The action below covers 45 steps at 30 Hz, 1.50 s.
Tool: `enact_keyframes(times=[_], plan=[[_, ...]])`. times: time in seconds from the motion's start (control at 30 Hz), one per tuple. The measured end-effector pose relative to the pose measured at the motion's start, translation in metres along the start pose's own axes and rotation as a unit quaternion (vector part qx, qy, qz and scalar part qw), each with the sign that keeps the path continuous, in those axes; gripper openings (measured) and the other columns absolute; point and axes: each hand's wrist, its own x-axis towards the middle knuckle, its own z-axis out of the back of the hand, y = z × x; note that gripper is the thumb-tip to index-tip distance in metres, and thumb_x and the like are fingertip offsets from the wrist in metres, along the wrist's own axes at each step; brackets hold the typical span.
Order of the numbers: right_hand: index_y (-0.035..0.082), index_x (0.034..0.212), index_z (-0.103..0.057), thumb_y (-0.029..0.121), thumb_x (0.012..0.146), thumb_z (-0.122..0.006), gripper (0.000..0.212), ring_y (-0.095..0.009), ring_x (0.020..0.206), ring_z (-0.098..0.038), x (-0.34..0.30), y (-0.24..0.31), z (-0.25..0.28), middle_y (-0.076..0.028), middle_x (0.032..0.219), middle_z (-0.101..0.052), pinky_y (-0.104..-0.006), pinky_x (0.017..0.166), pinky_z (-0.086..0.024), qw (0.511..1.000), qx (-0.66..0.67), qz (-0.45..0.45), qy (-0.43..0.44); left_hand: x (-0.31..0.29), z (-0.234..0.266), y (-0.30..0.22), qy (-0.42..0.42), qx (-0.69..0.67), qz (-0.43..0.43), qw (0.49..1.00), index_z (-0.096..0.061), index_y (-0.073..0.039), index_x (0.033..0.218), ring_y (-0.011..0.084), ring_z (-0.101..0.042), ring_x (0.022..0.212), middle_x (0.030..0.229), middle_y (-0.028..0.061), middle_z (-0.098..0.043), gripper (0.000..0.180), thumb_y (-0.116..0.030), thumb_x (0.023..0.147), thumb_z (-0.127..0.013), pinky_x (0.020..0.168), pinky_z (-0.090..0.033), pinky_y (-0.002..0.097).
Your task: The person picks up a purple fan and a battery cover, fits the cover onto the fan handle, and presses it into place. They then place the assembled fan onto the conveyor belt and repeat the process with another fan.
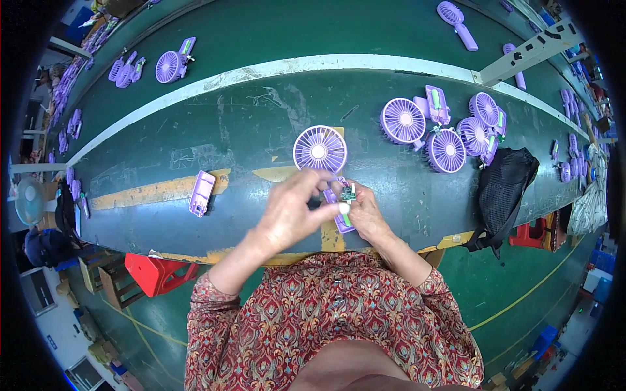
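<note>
A purple handheld fan lies on the bench in front of me, its round grille (319,150) away from me and its opened handle (343,221) toward me. A light green part rests inside the handle. By the handle's right side, my right hand (366,214) is closed on a small green circuit board (348,193) between thumb and fingers. My left hand (290,207) hovers over the joint of grille and handle, slightly blurred. Its fingers are bent, its thumb stands apart near the board, and nothing shows between them. Thin wiring by the fingertips is too small to make out.
A purple handle cover (202,193) lies to the left. Several opened purple fans (447,150) sit at the right beside a black mesh bag (508,195). A white rail (326,62) crosses behind, with more fans beyond. A red stool (156,274) stands below the front edge.
</note>
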Motion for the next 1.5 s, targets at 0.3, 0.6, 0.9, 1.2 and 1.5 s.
enact_keyframes(times=[0.3,0.6,0.9,1.2,1.5], plan=[[0.000,0.102,-0.056,0.029,0.096,-0.047,0.031,-0.010,0.065,-0.061,0.008,-0.008,-0.003,-0.005,0.078,-0.062,-0.0222,0.055,-0.049,1.000,-0.006,-0.020,0.006,-0.013,-0.010,0.021,0.002,-0.087,0.099,0.991,-0.063,0.002,0.094,0.0123,-0.065,0.069,0.079,0.0094,-0.067,0.016,-0.004,0.079,-0.063,0.060,-0.050,0.0239],[0.000,0.103,-0.053,0.034,0.095,-0.047,0.036,-0.012,0.063,-0.062,0.009,-0.009,-0.002,-0.005,0.080,-0.061,-0.0220,0.054,-0.050,0.999,0.022,-0.037,0.010,-0.008,-0.005,0.018,0.029,0.020,0.139,0.990,-0.063,0.004,0.092,0.0180,-0.067,0.067,0.076,0.0126,-0.067,0.017,-0.007,0.078,-0.064,0.062,-0.053,0.0291],[-0.001,0.113,-0.049,0.023,0.096,-0.045,0.030,-0.017,0.080,-0.064,0.006,-0.001,0.006,-0.011,0.095,-0.061,-0.0253,0.067,-0.052,0.993,0.069,-0.073,0.060,-0.002,0.005,0.021,0.069,0.091,0.050,0.992,-0.060,0.000,0.080,0.0353,-0.061,0.069,0.075,0.0179,-0.062,0.011,-0.010,0.079,-0.058,0.062,-0.047,0.0421],[-0.003,0.111,-0.051,0.036,0.094,-0.047,0.042,-0.019,0.081,-0.065,0.007,0.013,0.005,-0.013,0.094,-0.062,-0.0266,0.066,-0.053,0.976,0.172,-0.133,0.013,-0.010,-0.006,0.028,0.023,0.086,0.041,0.995,-0.059,0.000,0.087,0.0269,-0.060,0.060,0.071,0.0134,-0.061,0.010,-0.007,0.079,-0.060,0.057,-0.047,0.0353],[0.000,0.108,-0.054,0.030,0.094,-0.047,0.034,-0.015,0.080,-0.063,0.009,0.005,0.010,-0.011,0.091,-0.063,-0.0268,0.068,-0.052,0.980,0.168,-0.104,0.024,-0.011,-0.018,0.026,-0.006,0.120,0.000,0.993,-0.058,0.000,0.083,0.0306,-0.061,0.066,0.072,0.0133,-0.061,0.007,-0.005,0.079,-0.060,0.059,-0.047,0.0380]])
